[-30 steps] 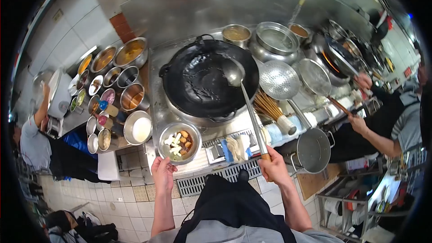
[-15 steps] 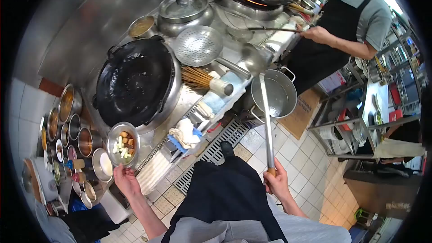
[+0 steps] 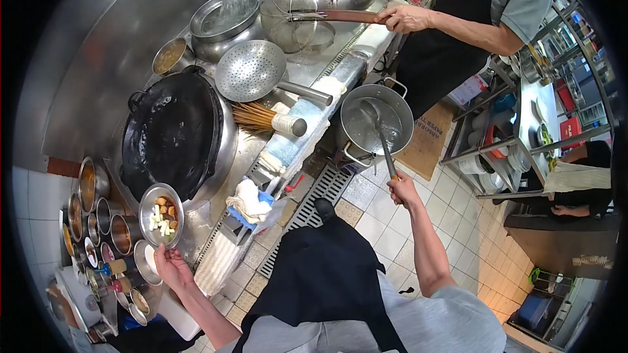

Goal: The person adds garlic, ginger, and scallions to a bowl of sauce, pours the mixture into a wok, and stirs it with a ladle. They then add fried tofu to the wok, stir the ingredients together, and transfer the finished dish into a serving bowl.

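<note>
My right hand is closed round the wooden end of a long-handled ladle. The ladle's head is down in the water of a two-handled metal pot. At the lower left, my left hand pinches the near rim of a metal bowl. Pale green-white pieces and brown chunks of food lie in that bowl, but what they are is hard to tell. Just beyond the bowl, a large black wok sits on its burner with a little liquid in it.
A perforated skimmer and a bamboo brush lie beside the wok. Several seasoning containers stand at left. Water runs into a pot at the back. Over the counter, a co-worker's hand holds a wire strainer.
The ladle has gone down into the pot's water, with my right hand moving forward. My left hand stays at the bowl. The co-worker's wire strainer has come over the counter, and the view has shifted.
</note>
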The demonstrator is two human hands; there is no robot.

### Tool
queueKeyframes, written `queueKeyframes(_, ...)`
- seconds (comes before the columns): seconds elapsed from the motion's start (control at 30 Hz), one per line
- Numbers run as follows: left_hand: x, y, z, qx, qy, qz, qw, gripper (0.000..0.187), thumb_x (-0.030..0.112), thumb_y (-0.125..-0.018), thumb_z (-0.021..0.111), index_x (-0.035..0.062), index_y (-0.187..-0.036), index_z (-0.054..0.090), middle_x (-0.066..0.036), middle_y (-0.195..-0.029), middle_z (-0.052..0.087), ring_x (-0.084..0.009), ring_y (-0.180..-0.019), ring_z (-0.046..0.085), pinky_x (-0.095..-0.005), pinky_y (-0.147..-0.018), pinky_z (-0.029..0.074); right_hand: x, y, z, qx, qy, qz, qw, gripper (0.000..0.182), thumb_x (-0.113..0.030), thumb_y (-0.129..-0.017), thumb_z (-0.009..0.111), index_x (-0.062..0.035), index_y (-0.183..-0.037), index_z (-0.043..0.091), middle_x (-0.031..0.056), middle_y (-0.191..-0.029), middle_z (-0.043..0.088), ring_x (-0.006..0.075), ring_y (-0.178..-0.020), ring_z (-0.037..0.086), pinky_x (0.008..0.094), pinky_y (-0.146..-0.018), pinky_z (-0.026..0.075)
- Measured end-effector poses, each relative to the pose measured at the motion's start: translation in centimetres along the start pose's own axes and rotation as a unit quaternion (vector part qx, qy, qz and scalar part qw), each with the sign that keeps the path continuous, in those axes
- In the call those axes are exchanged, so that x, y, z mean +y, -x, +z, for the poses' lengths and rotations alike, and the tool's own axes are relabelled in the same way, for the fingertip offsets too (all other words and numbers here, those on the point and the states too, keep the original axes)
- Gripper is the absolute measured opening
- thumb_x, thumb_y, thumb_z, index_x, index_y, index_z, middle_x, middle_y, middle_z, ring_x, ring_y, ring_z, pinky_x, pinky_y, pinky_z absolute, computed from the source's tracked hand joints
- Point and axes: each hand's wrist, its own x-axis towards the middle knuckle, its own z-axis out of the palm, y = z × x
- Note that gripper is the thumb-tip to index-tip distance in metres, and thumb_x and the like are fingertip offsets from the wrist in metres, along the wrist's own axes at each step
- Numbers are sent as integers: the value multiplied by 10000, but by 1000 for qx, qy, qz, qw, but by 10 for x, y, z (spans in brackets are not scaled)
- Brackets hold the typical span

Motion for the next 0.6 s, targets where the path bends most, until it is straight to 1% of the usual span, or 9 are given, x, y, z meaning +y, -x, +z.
queueKeyframes(0.1, 0, 2, 2, 11, -11, -4, 1000, 111, 86, -936, 601, 73, -844, 541, -15, -738, 583, -89, -632, 558, -190, -571, 489, 4, -5, 0, -103, -293, 126, 942, 110, -89, -905, 545, -118, -869, 445, 2, -593, 474, 77, -387, 408, 246, -303, 323)
queueKeyframes(0.13, 0, 3, 4, 14, -12, -4, 1000, 109, 87, -935, 602, 76, -845, 542, -12, -732, 581, -88, -629, 556, -186, -570, 487, 10, -4, 0, -105, -291, 126, 943, 110, -89, -905, 545, -118, -869, 445, 2, -593, 474, 77, -387, 408, 246, -303, 323)
queueKeyframes(0.2, 3, 5, 3, 21, -16, -5, 1000, 107, 88, -935, 604, 79, -847, 543, -9, -726, 578, -87, -626, 554, -183, -569, 485, 26, 7, -3, -143, -530, 209, 809, 76, -135, -935, 525, -115, -886, 470, -17, -593, 452, 57, -379, 360, 228, -302, 295)
queueKeyframes(0.23, 5, 5, 4, 18, -19, -4, 1000, 104, 88, -935, 604, 79, -850, 545, -8, -725, 578, -86, -627, 555, -180, -567, 481, 28, 25, -5, -169, -564, 174, 789, 69, -153, -962, 488, -110, -989, 534, -29, -608, 450, 47, -375, 342, 219, -299, 290)
queueKeyframes(0.27, 4, 4, 6, 13, -22, -3, 1000, 100, 88, -935, 604, 78, -853, 546, -7, -723, 578, -86, -627, 556, -177, -564, 478, 27, 41, -8, -167, -564, 173, 790, 69, -153, -962, 488, -110, -989, 534, -29, -608, 450, 47, -375, 342, 219, -299, 290)
queueKeyframes(0.33, 1, -4, -2, 6, -25, -3, 1000, 101, 89, -935, 604, 79, -852, 547, -7, -727, 579, -86, -637, 558, -178, -568, 476, 26, 75, -18, -181, -624, 134, 748, 222, -142, -966, 465, -111, -1165, 559, -32, -609, 425, 46, -373, 331, 216, -294, 284)
queueKeyframes(0.37, -1, -9, -6, 2, -29, -2, 1000, 101, 90, -934, 604, 79, -851, 549, -7, -732, 580, -86, -646, 561, -179, -573, 475, 20, 93, -22, -179, -624, 131, 749, 222, -142, -966, 465, -111, -1165, 559, -32, -609, 425, 46, -373, 331, 216, -294, 284)
queueKeyframes(0.43, 1, -14, 5, 7, -23, -12, 1000, 101, 90, -933, 607, 78, -849, 551, -9, -735, 580, -85, -659, 563, -184, -581, 476, 2, 131, -27, -158, -589, 78, 788, 383, -153, -973, 443, -76, -1348, 464, -31, -610, 403, 40, -364, 324, 211, -280, 273)
queueKeyframes(0.6, -11, -35, -2, -23, -3, -7, 1000, 88, 94, -927, 616, 65, -864, 562, -21, -780, 594, -98, -698, 575, -207, -606, 483, -54, 209, -34, -177, -502, 14, 847, 503, -91, -936, 461, -100, -1429, 366, -2, -603, 386, 68, -341, 315, 228, -273, 266)
